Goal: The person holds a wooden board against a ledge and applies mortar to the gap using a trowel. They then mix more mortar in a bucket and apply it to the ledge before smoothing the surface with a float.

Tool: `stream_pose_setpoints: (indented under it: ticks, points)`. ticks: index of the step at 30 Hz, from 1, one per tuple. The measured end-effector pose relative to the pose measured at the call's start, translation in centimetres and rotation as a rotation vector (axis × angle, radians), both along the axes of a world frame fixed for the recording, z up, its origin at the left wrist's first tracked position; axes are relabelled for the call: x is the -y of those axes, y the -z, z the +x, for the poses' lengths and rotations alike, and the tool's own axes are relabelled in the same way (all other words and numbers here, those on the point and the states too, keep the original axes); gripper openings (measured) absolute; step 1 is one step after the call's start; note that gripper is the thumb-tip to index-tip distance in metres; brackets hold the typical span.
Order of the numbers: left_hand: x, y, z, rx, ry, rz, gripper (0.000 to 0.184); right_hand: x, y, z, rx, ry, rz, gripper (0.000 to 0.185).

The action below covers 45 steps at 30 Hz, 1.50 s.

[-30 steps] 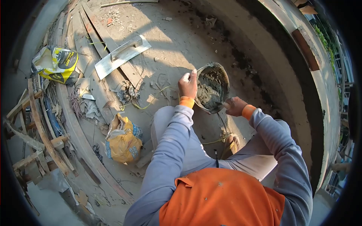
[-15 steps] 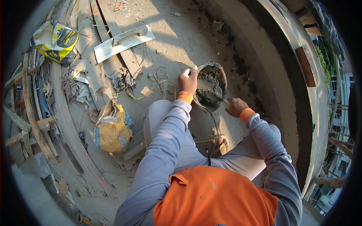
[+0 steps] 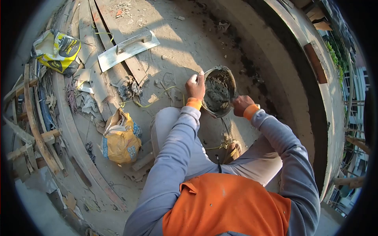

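Note:
A round bucket [image 3: 206, 109] holding wet grey mortar [image 3: 217, 91] stands on the ground in front of my crossed legs. My left hand [image 3: 195, 86] grips its left rim, thumb pointing up. At the right rim, my right hand [image 3: 241, 105] is closed round the handle of a tool whose working end is down in the mortar and mostly hidden. Up and to the left, a long metal float [image 3: 128, 50] with a raised handle lies across wooden planks.
A crumpled yellow bag [image 3: 121, 142] sits left of my knee. Farther left are a yellow-and-black bag [image 3: 59, 52], long planks [image 3: 88, 51] and piled wood scraps [image 3: 39, 129]. A low curved wall [image 3: 301, 47] with a brown block [image 3: 315, 63] runs along the right.
My right hand has shifted slightly up and down at the bucket's right rim, and the mortar's surface has changed shape. My left hand stays on the left rim. The head view has shifted a little.

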<state>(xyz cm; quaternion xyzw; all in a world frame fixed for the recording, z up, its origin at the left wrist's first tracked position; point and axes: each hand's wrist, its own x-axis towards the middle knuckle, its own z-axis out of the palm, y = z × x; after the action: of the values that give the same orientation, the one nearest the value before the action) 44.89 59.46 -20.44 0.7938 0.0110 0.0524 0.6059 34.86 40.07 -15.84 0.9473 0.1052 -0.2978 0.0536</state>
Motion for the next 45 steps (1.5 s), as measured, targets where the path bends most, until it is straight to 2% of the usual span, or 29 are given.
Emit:
stream_pose_setpoints:
  ticks: [2,3,5,6,9,11,13,19,21,25,27,32,35,37,41,45]
  points:
    - [-0.2,0.2,0.1,0.019,0.002,-0.015,0.046,0.2,1.2,0.0,-0.056,0.092,0.040,0.020]
    - [-0.3,0.1,0.0,0.022,0.005,-0.013,0.046,0.4,0.6,-0.3,-0.053,0.095,0.042,0.020]
    - [-0.3,0.0,0.1,-0.009,0.035,-0.003,0.047,1.0,-0.8,-0.7,-0.047,0.257,0.167,0.024]
    - [-0.3,0.0,0.2,-0.008,0.032,0.000,0.047,2.4,0.5,-1.3,-0.059,0.250,0.239,0.022]
    - [-0.3,0.3,0.4,0.030,0.000,0.003,0.050,3.7,-0.2,-1.8,0.003,0.207,0.350,0.021]
    - [0.0,0.7,0.6,0.032,-0.029,-0.037,0.050,3.7,-1.0,-2.0,0.049,0.218,0.269,0.016]
    - [-0.1,0.8,0.8,0.006,-0.040,-0.040,0.050,4.2,-1.1,-2.3,0.566,0.045,0.187,0.017]
    - [-0.2,0.1,0.6,-0.022,-0.032,-0.038,0.050,5.3,-3.1,-2.3,0.496,0.163,0.149,0.022]
    - [-0.5,-0.1,0.5,-0.040,-0.052,-0.037,0.050,5.5,-2.9,-2.3,0.392,0.290,0.093,0.023]
    - [-0.6,0.3,0.5,-0.053,-0.031,-0.007,0.046,4.6,-1.9,-2.2,0.260,0.282,-0.051,0.024]
    - [-0.5,0.5,0.6,-0.036,-0.062,-0.052,0.046,2.9,-1.7,-1.9,0.114,0.240,0.068,0.025]
    - [-0.8,0.4,0.4,-0.029,-0.043,-0.013,0.048,-0.4,-1.2,-1.2,0.030,0.227,0.195,0.028]
    - [-0.9,0.7,0.6,-0.038,-0.016,-0.066,0.049,1.0,-0.5,-0.7,-0.044,0.274,0.293,0.029]
    - [-0.8,-0.4,0.5,-0.043,-0.036,-0.001,0.049,2.5,0.3,-1.1,-0.039,0.286,0.424,0.029]
    - [-0.6,0.2,0.7,-0.152,-0.065,-0.107,0.050,4.0,-1.3,-1.7,-0.084,0.372,0.433,0.030]
    - [-0.5,1.5,1.1,-0.013,-0.191,-0.187,0.055,5.3,-6.3,-3.0,0.141,0.339,0.499,0.025]
